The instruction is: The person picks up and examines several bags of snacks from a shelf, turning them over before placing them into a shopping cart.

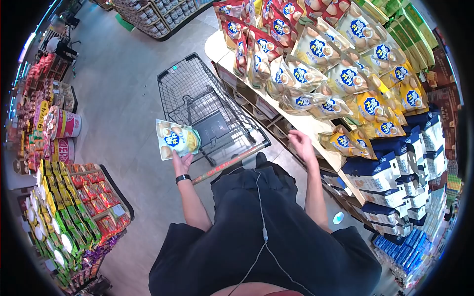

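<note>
My left hand (183,161), with a dark band at its wrist, grips the lower edge of a snack bag (174,140) with a blue label and pictures of pale round pieces. The bag is upright, over the near left side of a wire shopping cart (190,91). Only a folded seat panel shows inside the cart's basket. My right hand (300,145) hangs in the air to the right of the cart's handlebar (229,162), its fingers loosely bent and holding nothing. Closest to it is the edge of a wooden display stand (303,123) piled with similar bags (329,105).
Red bags (279,32), yellow bags (373,107) and dark blue-and-white packs (377,172) fill the display on the right. On the left stand racks of packaged snacks (74,197) and large pink-and-white tubs (65,124). Another shelf (158,15) is at the far end of the grey floor (118,84).
</note>
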Available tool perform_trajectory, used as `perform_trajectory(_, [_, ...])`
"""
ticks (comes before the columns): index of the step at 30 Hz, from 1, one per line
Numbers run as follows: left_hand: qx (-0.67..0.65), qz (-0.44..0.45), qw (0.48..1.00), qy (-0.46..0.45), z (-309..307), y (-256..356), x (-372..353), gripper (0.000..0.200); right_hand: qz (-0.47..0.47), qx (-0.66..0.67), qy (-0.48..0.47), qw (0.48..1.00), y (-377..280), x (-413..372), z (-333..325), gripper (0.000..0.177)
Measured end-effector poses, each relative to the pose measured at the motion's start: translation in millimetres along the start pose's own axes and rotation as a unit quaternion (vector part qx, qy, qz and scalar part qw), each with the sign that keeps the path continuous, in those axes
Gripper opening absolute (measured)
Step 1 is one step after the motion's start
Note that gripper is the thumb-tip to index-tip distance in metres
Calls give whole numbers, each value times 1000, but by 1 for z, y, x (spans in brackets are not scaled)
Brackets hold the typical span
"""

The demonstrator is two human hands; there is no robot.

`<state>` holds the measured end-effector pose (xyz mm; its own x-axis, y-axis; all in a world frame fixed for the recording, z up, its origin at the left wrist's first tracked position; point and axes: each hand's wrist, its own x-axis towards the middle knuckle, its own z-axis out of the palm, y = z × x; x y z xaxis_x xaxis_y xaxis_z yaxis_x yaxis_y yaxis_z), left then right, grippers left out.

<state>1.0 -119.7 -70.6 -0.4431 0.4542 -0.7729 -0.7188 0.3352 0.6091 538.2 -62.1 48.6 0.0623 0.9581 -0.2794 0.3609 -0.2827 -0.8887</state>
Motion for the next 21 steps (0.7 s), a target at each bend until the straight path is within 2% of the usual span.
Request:
perform_trajectory(3, [-23, -29, 997, -73, 9, 4, -47, 75, -13, 1, 60, 998, -2, 21, -40, 33])
perform_trajectory(5, [17, -26, 997, -78, 14, -1, -61, 66, -62, 0, 148, 987, -24, 32, -61, 40])
perform_trajectory(7, [93, 13, 989, -111, 24, -10, -77, 61, -133, -129, 237, 954, -56, 44, -79, 46])
perform_trajectory(8, [109, -1, 988, -111, 43, -8, -96, 47, -118, -157, 236, 952, -77, 47, -85, 52])
perform_trajectory(9, [120, 16, 982, -142, 59, -10, -109, 45, -161, -210, 246, 932, -81, 57, -89, 54])
perform_trajectory(11, [144, 50, 967, -204, 86, -18, -129, 41, -159, -254, 214, 930, -98, 74, -86, 57])
perform_trajectory(14, [198, 77, 938, -275, 131, -31, -151, 37, -196, -380, 193, 883, -83, 106, -74, 57])
perform_trajectory(17, [244, 86, 908, -330, 166, -43, -163, 34, -165, -477, 201, 839, -66, 119, -59, 58])
perform_trajectory(21, [273, 94, 879, -379, 175, -56, -173, 34, -141, -475, 210, 843, -70, 109, -51, 33])
